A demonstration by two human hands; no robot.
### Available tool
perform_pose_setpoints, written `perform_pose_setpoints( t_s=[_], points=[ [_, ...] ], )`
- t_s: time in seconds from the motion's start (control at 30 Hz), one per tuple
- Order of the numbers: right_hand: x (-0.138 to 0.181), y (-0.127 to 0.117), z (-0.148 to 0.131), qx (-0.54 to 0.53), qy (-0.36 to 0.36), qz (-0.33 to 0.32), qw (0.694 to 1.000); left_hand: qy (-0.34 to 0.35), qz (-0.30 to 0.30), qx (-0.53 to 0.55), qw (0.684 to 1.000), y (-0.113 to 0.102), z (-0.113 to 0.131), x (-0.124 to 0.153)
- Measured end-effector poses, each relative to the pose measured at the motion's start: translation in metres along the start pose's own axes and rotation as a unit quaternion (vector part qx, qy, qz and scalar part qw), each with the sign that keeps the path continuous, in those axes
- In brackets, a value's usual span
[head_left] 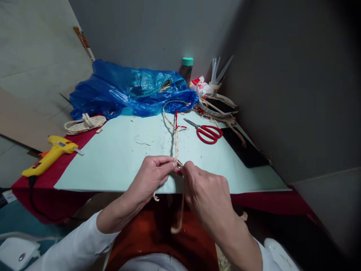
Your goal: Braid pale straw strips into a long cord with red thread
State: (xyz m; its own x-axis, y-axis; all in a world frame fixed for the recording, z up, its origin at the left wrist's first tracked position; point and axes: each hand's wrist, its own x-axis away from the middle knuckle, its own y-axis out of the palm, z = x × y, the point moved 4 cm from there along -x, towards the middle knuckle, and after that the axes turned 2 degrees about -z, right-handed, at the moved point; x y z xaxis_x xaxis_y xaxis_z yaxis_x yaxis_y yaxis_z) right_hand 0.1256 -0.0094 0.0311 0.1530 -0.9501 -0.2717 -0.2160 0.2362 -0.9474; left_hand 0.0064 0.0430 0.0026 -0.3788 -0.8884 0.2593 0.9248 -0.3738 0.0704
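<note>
White sleeves (73, 248) and an orange-red lap cloth (158, 237) fill the bottom of the view, right under the near edge of the table (118, 158). Both hands work at that edge, near its middle. Open room lies on the pale green sheet to the left of the hands and ahead of them, with only small scraps on it. To the right, the sheet narrows toward a dark panel (245, 148), and a grey wall (296, 94) stands close on that side.

A red cloth (42, 180) shows beneath the sheet along the left and near edges. A yellow glue gun (49, 154) rests on it at the left corner, and a small woven straw piece (84, 124) lies further back. A crumpled blue plastic bag (132, 90) covers the far side. A green-capped bottle (186, 69) and a cup of white sticks (217, 75) stand behind it against the wall. Red-handled scissors (208, 132) lie to the right of centre, well apart from the hands.

The braided straw cord (176, 145) runs from a loop by the bag straight down the sheet to the hands, with a red thread (176, 120) tied on it partway. The left hand (150, 178) pinches the near end of the braid between thumb and fingertips. The right hand (207, 192) sits just beside it, its fingers closed on the strands at the same spot. Loose strands (180, 214) hang from the hands over the table edge, above the lap.
</note>
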Motion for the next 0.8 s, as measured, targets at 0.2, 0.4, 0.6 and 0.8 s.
perform_pose_setpoints(
  t_s=[0.2, 0.4, 0.6, 0.8],
  points=[
    [0.017, 0.014, -0.03, 0.029, -0.049, 0.039, 0.998, 0.001, -0.011, 0.044, 0.999, -0.001, -0.001, 0.004],
    [0.01, -0.009, -0.013, -0.113, -0.053, 0.048, 0.991, 0.015, -0.043, 0.064, 0.997, -0.005, 0.0, 0.005],
    [-0.016, -0.002, 0.009, -0.331, 0.014, -0.058, 0.942, 0.03, -0.073, 0.054, 0.995, -0.005, -0.001, 0.005],
    [-0.029, 0.026, 0.005, -0.393, 0.036, -0.083, 0.915, 0.032, -0.081, 0.038, 0.995, -0.005, 0.003, 0.008]
  ],
)
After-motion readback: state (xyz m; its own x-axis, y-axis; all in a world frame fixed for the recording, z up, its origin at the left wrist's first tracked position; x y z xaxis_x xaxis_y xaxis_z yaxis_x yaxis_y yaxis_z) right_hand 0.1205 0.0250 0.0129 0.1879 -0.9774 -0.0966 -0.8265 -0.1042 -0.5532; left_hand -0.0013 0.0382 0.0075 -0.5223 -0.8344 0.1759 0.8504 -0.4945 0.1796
